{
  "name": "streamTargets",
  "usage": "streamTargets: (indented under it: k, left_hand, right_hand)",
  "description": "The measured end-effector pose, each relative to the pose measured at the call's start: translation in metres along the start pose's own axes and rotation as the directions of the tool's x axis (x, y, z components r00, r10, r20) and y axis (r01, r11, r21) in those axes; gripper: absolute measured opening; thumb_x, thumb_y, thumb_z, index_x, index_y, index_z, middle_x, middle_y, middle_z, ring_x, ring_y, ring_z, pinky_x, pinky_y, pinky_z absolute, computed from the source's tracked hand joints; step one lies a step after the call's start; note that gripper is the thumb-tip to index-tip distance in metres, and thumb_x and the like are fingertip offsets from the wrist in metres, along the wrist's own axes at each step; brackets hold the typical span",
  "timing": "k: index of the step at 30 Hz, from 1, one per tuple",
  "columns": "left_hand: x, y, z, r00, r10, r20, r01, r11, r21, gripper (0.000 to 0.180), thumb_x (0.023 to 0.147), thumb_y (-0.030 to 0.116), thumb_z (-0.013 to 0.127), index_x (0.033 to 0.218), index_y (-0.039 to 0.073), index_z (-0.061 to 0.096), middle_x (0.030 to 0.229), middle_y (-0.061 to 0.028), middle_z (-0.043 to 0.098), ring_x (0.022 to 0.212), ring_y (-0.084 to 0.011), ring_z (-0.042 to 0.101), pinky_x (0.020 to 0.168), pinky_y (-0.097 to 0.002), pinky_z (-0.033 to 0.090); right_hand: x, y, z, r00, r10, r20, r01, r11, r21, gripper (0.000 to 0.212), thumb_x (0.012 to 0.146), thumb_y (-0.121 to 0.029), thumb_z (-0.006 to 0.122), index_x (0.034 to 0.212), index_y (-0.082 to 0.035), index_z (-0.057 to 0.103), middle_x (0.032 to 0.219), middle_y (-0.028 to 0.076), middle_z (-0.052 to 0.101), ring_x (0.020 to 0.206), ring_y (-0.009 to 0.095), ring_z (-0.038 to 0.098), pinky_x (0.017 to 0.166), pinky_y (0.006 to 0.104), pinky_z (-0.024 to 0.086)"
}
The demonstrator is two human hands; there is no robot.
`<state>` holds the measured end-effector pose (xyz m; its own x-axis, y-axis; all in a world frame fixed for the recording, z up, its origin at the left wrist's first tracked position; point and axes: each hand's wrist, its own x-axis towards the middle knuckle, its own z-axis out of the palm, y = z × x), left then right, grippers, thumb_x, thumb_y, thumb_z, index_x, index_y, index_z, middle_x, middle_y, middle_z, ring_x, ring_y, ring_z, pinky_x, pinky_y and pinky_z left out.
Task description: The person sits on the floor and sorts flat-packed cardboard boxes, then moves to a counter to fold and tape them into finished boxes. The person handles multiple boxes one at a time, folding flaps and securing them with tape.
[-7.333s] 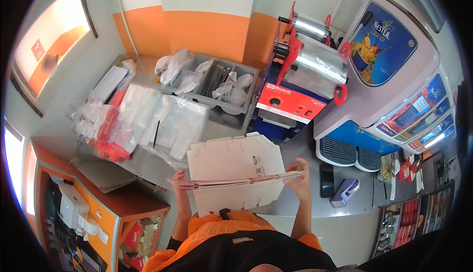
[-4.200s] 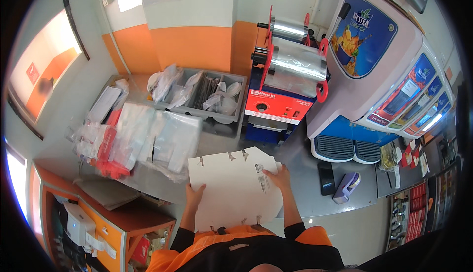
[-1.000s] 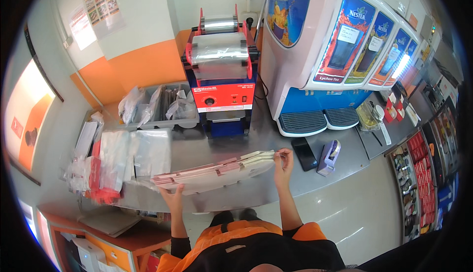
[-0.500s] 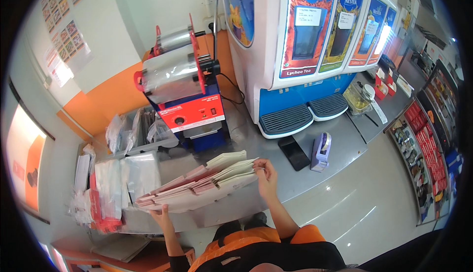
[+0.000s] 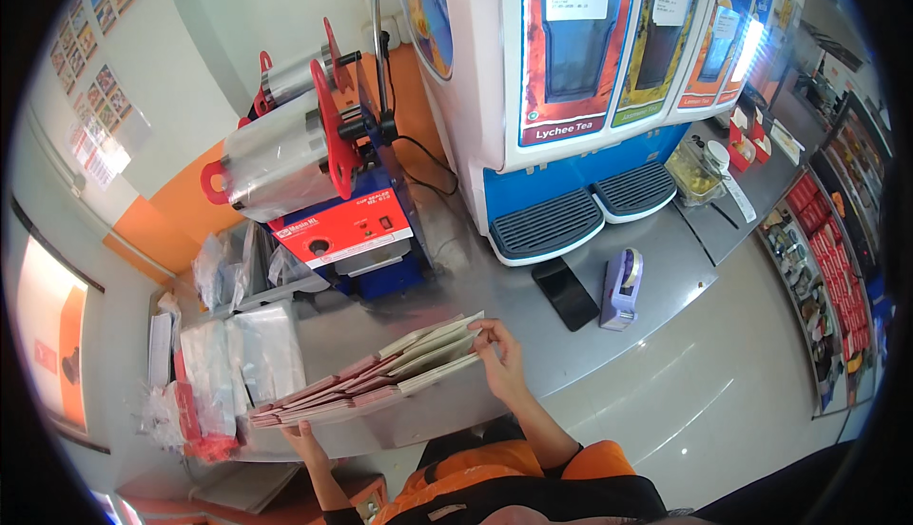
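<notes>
Both my hands hold up a long, fanned stack of flat folded papers (image 5: 376, 369), whitish with pink-red edges, just above the steel counter. The fingers of my left hand (image 5: 306, 443) are closed on the stack's lower left end. At the upper right end, my right hand (image 5: 501, 358) pinches the corners of the sheets. The layers lie staggered, tilted up toward the right, with narrow gaps between them. Whether they are bags or folded boxes I cannot make out.
A red and blue cup sealer (image 5: 347, 230) with film rolls stands behind the stack. A drink dispenser (image 5: 466, 135) rises beyond, with a black phone (image 5: 564, 294) and purple tape dispenser (image 5: 620, 289) before it. Clear plastic bags (image 5: 266, 349) lie at left. The steel counter (image 5: 466, 282) curves away right.
The stack has tipped and shifted slightly left and down, and its fanned edges now show more. My right hand moved a little left and down with it. Both hands keep their hold.
</notes>
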<state>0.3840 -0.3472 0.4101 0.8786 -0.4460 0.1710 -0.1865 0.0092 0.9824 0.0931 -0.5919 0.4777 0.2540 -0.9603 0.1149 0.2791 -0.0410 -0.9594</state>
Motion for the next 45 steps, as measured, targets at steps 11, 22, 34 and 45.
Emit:
streamTargets:
  k: [11, 22, 34, 45]
  left_hand:
    - [-0.004, -0.004, -0.006, 0.998, -0.062, 0.001, 0.062, 0.998, 0.013, 0.089, 0.077, 0.054, 0.068, 0.135, -0.002, 0.032, 0.135, -0.0151, 0.039, 0.126, -0.0250, 0.037, 0.107, -0.0393, 0.026]
    - [-0.004, 0.042, 0.029, 0.988, 0.126, 0.088, -0.113, 0.983, -0.143, 0.082, 0.084, 0.042, 0.064, 0.143, 0.003, 0.022, 0.134, -0.0155, 0.041, 0.124, -0.0244, 0.039, 0.106, -0.0380, 0.027]
    - [0.000, 0.040, 0.028, 0.998, 0.059, 0.022, -0.057, 0.993, -0.101, 0.098, 0.074, 0.049, 0.073, 0.143, 0.002, 0.023, 0.135, -0.0144, 0.040, 0.124, -0.0240, 0.039, 0.105, -0.0388, 0.028]
    - [-0.002, 0.014, 0.016, 1.000, -0.006, 0.009, 0.007, 0.993, -0.118, 0.080, 0.081, 0.039, 0.069, 0.139, -0.002, 0.031, 0.138, -0.0132, 0.038, 0.127, -0.0238, 0.036, 0.107, -0.0363, 0.025]
  right_hand:
    - [0.008, -0.001, 0.001, 0.986, -0.168, 0.002, 0.167, 0.975, -0.144, 0.003, 0.072, 0.000, 0.051, 0.074, -0.002, 0.051, 0.103, 0.013, 0.054, 0.088, 0.019, 0.052, 0.084, 0.0289, 0.040]
    - [0.007, -0.006, 0.002, 0.992, -0.124, -0.019, 0.119, 0.977, -0.175, 0.003, 0.077, -0.002, 0.052, 0.075, -0.001, 0.053, 0.103, 0.015, 0.058, 0.099, 0.023, 0.055, 0.089, 0.0305, 0.039]
    - [0.025, 0.002, -0.009, 0.998, -0.025, -0.064, 0.020, 0.996, -0.083, 0.013, 0.085, -0.011, 0.067, 0.084, 0.001, 0.061, 0.096, 0.007, 0.060, 0.095, 0.014, 0.056, 0.085, 0.0290, 0.045]
    - [0.030, -0.025, 0.005, 0.959, -0.274, -0.080, 0.238, 0.923, -0.302, 0.018, 0.077, -0.013, 0.072, 0.092, -0.007, 0.063, 0.102, 0.010, 0.055, 0.098, 0.022, 0.052, 0.087, 0.0353, 0.040]
